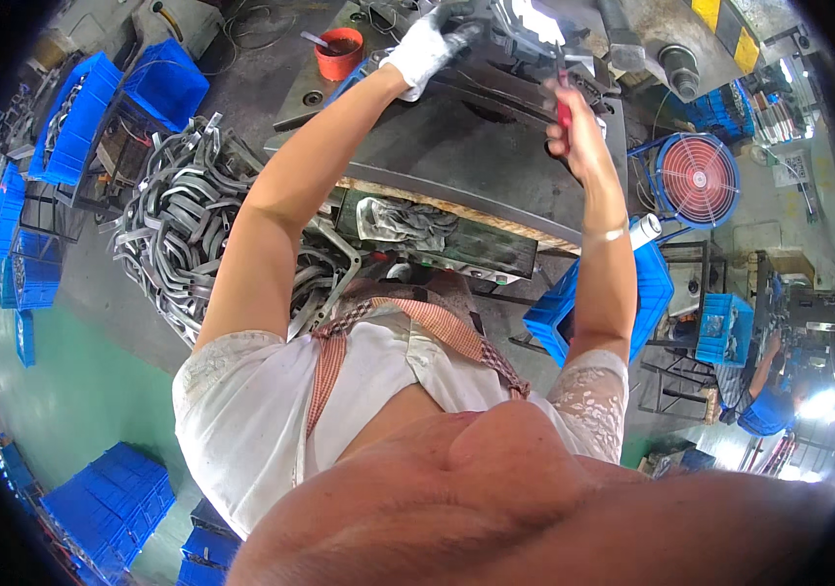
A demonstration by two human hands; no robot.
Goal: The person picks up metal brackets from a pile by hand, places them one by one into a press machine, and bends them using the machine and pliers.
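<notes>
My left hand (429, 47), in a white work glove, reaches forward and grips a dark bent metal part (495, 39) lying on the steel press table (456, 146). My right hand (574, 122) is bare and closed around a thin red-handled tool (563, 105) whose tip points up at the same metal part under the bright press opening (535, 20). Both arms stretch out over the table's front edge.
A heap of bent grey metal brackets (183, 225) lies left of the table. An orange cup (339, 54) stands at the table's far left. Blue crates (95, 107) stand around. A red fan (696, 181) sits to the right. A rag (403, 223) lies under the table edge.
</notes>
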